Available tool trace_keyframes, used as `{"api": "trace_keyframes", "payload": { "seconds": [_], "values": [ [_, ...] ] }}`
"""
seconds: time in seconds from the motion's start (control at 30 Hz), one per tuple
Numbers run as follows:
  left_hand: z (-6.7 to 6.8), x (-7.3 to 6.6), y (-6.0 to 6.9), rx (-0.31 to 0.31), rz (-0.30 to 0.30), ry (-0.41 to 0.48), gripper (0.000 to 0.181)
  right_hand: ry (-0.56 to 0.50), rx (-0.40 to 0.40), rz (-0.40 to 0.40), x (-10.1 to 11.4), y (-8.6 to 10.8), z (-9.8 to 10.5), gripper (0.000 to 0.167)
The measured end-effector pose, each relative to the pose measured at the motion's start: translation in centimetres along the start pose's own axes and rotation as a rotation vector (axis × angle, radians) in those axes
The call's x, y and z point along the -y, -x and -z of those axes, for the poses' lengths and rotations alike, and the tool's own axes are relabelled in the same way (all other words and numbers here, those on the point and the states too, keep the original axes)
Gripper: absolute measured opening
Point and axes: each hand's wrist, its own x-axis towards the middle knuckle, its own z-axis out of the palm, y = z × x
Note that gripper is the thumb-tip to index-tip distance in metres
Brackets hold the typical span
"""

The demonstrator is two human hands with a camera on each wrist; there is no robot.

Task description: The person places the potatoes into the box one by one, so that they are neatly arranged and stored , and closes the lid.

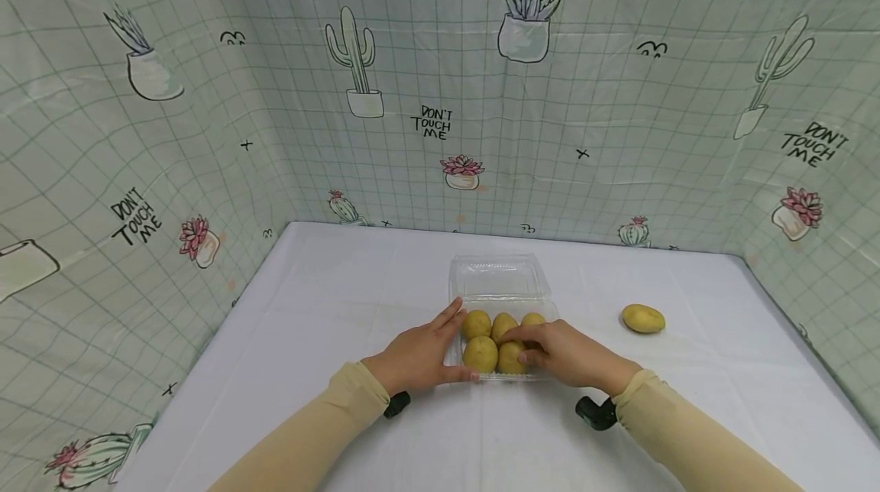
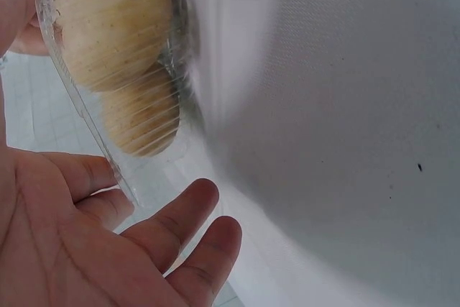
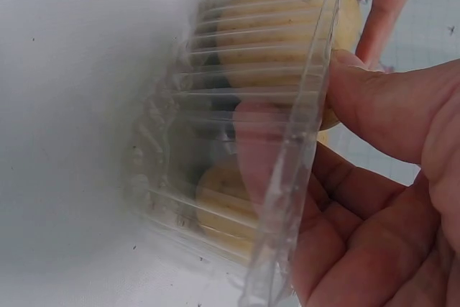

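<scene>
Pinching front potato (image 1: 510,360) w/ R hand (image 1: 572,354); touching box (image 1: 499,278) w/ spread L hand (image 1: 421,354). Note loose potato (image 1: 643,318) out R, nearer R hand, long axis approx L-R.

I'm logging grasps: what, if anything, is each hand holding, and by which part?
The right hand pinches the front-right potato around its right side; the left hand rests against the clear plastic clamshell at its left edge.

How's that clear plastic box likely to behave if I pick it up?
The clear plastic box would probably flex, since it looks thin and see-through. The potatoes inside likely add weight and, being rounded, could roll. Its open lid may flop, seemingly joined only along the far edge.
</scene>
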Motion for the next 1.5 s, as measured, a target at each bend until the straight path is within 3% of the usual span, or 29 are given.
{"api": "trace_keyframes", "payload": {
  "seconds": [0.4, 0.77, 1.5],
  "values": [
    [-0.11, 0.03, -0.10, 0.001, 0.005, -0.009, 0.099, 0.023, 0.002, -0.032, 0.11, 0.15, -0.12, 0.033],
    [0.05, -0.02, 0.00, -0.012, -0.021, -0.019, 0.097, -0.025, -0.016, -0.043, 0.02, 0.40, -0.06, 0.038],
    [0.03, -0.02, 0.04, -0.004, -0.008, -0.017, 0.099, -0.029, -0.038, -0.035, -0.04, 0.83, 0.66, 0.040]
  ]
}}
